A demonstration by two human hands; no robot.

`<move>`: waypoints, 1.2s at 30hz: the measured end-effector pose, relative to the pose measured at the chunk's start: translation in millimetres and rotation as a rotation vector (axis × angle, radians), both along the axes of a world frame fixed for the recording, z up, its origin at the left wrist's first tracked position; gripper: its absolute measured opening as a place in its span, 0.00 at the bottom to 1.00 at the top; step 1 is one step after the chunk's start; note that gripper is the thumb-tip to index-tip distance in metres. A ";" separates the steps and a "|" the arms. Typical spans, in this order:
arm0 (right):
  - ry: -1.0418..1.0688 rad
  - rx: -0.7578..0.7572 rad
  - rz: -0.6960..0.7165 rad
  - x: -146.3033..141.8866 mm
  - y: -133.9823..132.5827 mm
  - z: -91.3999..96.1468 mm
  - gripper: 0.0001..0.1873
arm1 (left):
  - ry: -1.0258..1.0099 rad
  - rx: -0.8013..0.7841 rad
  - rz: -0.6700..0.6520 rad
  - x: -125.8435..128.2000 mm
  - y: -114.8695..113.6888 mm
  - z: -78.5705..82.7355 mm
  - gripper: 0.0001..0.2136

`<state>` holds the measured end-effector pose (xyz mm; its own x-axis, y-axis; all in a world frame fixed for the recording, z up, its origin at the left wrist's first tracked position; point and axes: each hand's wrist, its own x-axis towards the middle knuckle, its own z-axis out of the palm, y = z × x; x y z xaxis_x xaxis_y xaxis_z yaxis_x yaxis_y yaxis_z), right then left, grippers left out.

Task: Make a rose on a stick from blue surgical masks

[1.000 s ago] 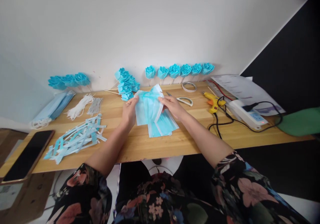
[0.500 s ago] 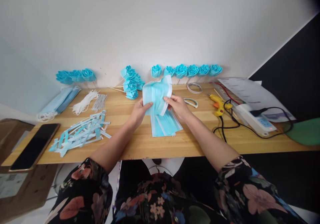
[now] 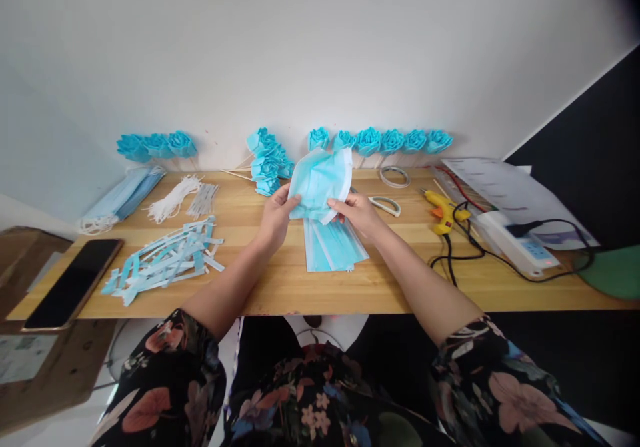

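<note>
Both hands hold one light blue face mask (image 3: 320, 180) up above the wooden table (image 3: 380, 280). My left hand (image 3: 274, 217) pinches its lower left edge. My right hand (image 3: 357, 212) pinches its lower right edge. The mask is spread open and tilted towards me. Under it, a small stack of flat blue masks (image 3: 334, 247) lies on the table between my forearms.
Blue mask roses (image 3: 380, 140) line the wall, with more roses (image 3: 156, 146) at the left. Cut blue strips (image 3: 165, 260), white ear loops (image 3: 173, 200), a mask pile (image 3: 123, 194) and a phone (image 3: 73, 284) lie left. Scissors (image 3: 384, 204), tape ring (image 3: 394, 176), yellow glue gun (image 3: 443, 206) and power strip (image 3: 520, 247) lie right.
Both hands lifted the mask higher off the stack and opened it wider. The view shifted slightly, so the table's items sit further right in the picture.
</note>
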<state>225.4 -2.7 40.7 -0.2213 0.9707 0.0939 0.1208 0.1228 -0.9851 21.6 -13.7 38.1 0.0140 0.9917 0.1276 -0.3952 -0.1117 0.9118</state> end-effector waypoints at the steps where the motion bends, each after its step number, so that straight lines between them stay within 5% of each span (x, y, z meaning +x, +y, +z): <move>1: 0.002 -0.001 0.000 -0.2 -0.2 0.4 0.25 | -0.012 -0.001 0.004 -0.1 0.0 0.5 0.23; 10: -0.002 0.002 0.041 1.1 -2.0 0.6 0.27 | -0.006 -0.081 -0.065 -0.1 -2.4 5.4 0.23; 16: -0.036 -0.017 0.215 3.5 -3.7 -3.6 0.27 | 0.032 -0.230 -0.145 -0.8 -6.3 10.9 0.25; 23: 0.185 -0.008 -0.068 2.5 0.2 5.7 0.27 | 0.098 -0.312 -0.207 -0.3 -8.7 12.0 0.22; 31: 0.209 0.034 -0.187 7.9 9.4 3.7 0.24 | 0.235 -0.330 -0.322 1.3 -14.2 11.8 0.26; 36: 0.256 0.023 -0.224 6.6 8.6 7.9 0.25 | 0.430 -0.243 -0.513 -2.1 -15.5 15.8 0.24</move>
